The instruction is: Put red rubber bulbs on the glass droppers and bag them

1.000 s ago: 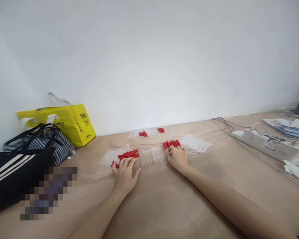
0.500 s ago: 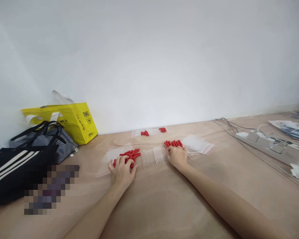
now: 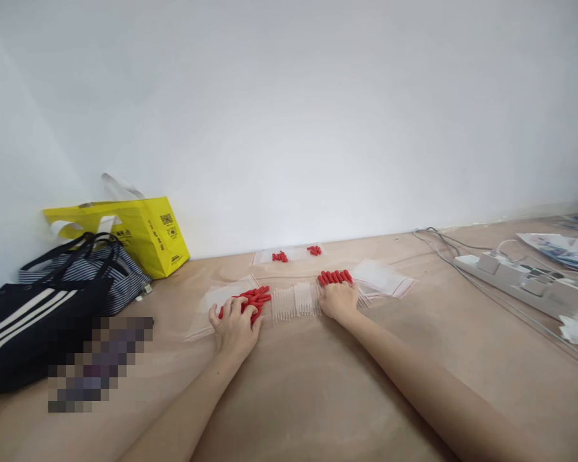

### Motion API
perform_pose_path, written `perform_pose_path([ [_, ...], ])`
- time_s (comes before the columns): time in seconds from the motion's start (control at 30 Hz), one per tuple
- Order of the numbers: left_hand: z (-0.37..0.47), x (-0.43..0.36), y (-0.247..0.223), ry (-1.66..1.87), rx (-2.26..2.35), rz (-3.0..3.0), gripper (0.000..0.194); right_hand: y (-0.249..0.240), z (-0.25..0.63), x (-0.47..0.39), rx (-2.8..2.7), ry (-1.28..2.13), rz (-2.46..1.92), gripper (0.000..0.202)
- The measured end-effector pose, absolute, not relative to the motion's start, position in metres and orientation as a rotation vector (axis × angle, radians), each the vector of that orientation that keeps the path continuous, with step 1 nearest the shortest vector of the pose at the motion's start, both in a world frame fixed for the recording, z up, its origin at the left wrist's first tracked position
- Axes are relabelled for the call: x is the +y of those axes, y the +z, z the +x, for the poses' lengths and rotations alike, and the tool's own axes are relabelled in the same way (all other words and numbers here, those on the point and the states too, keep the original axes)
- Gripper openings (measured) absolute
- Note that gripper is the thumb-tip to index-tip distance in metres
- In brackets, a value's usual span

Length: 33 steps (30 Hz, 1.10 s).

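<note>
My left hand (image 3: 237,326) rests with fingers apart over a loose pile of small red, finger-shaped pieces (image 3: 256,296), touching them. These lie on a clear plastic bag (image 3: 218,296). My right hand (image 3: 340,301) has its fingers curled downward at the right end of a row of thin whitish sticks (image 3: 289,303); what its fingertips hold is hidden. Just beyond that hand, several red pieces (image 3: 336,277) lie side by side in a neat row. Right of them lies a flat clear zip bag (image 3: 384,278) with a red line along its edge.
By the wall, another clear bag (image 3: 296,255) carries two small red clusters. A yellow bag (image 3: 166,237), a striped bag (image 3: 125,276) and a black bag (image 3: 29,327) stand at left. A white power strip (image 3: 510,277) with cables lies at right, near printed packets (image 3: 559,247).
My right hand has shifted slightly left, and its fingers are tucked further out of sight. The sticks beside it have moved a little. My left hand is nearly still on the red pile.
</note>
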<state>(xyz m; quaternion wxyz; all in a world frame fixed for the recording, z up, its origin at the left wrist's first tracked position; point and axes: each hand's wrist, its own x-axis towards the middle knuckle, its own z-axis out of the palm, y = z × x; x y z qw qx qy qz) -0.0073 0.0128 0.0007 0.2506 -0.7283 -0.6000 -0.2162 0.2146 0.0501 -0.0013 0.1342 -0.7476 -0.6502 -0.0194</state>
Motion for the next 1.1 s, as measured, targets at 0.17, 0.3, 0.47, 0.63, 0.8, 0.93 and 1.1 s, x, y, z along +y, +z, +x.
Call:
perform_pose_path([
  [0.17,-0.005,0.014,0.001,-0.568,-1.582,-1.987,0.014,-0.002,0.214,0.05,-1.911,-0.044,-2.198,0.024],
  [0.3,-0.003,0.013,0.002,-0.556,-1.571,-1.987,0.02,0.001,0.217,0.044,-1.945,-0.049,-2.179,0.026],
  [0.47,-0.004,0.011,0.003,-0.501,-1.57,-1.98,0.017,0.005,0.227,0.025,-2.002,-0.086,-2.081,0.029],
  [0.63,-0.004,0.013,0.001,-0.477,-1.554,-1.999,0.019,-0.001,0.241,-0.006,-2.323,-0.098,-1.651,0.02],
  [0.8,0.002,0.013,0.002,-0.415,-1.554,-2.019,0.022,-0.004,0.249,-0.021,-2.47,-0.049,-1.385,0.015],
  [0.93,0.007,0.007,0.008,-0.386,-1.591,-1.987,0.02,-0.001,0.251,-0.02,-2.459,0.037,-1.37,0.011],
  [1.1,0.006,0.001,0.011,-0.399,-1.607,-1.977,0.018,-0.002,0.247,-0.019,-2.355,0.203,-1.35,0.015],
])
